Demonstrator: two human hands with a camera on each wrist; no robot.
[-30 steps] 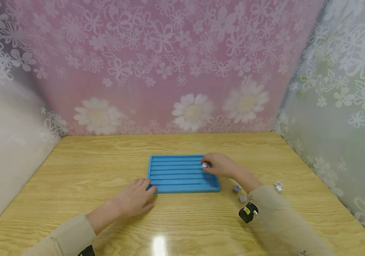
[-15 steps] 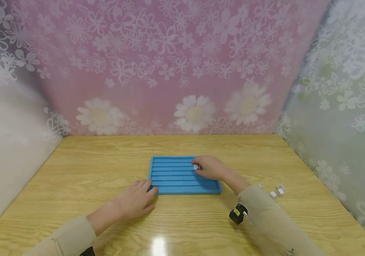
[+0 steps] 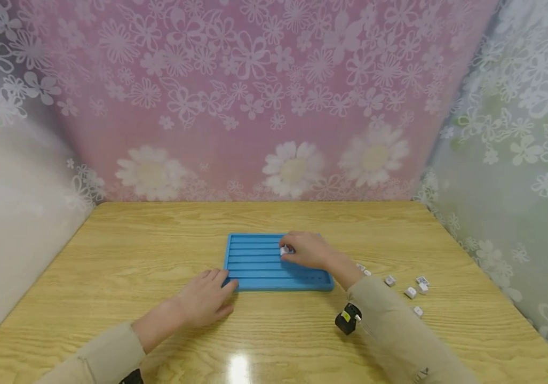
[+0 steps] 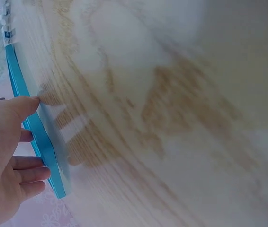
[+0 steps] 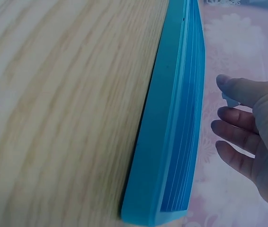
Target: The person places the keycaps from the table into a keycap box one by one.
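Observation:
A blue ridged tray (image 3: 254,284) lies on the table, with several parallel grooves running across it. My left hand (image 3: 204,298) grips its near left corner, thumb along the front wall and fingers at the left side. Over the tray's right half, my right hand (image 3: 307,249) pinches a small white keycap (image 3: 285,250) between thumb and fingers. In the right wrist view that keycap (image 5: 229,100) shows partly behind the thumb, and the other fingers are loosely bent. The right hand covers the tray's upper right part.
Several loose white keycaps (image 3: 410,292) lie scattered on the wooden table (image 3: 158,234) to the right of the tray, some close to the right sleeve (image 3: 394,314). A floral curtain (image 3: 216,117) closes off the back, with further curtains at both sides.
My right hand has moved left across the tray with the keycap, and its forearm has uncovered more of the loose keycaps. The left hand stays at the tray's corner.

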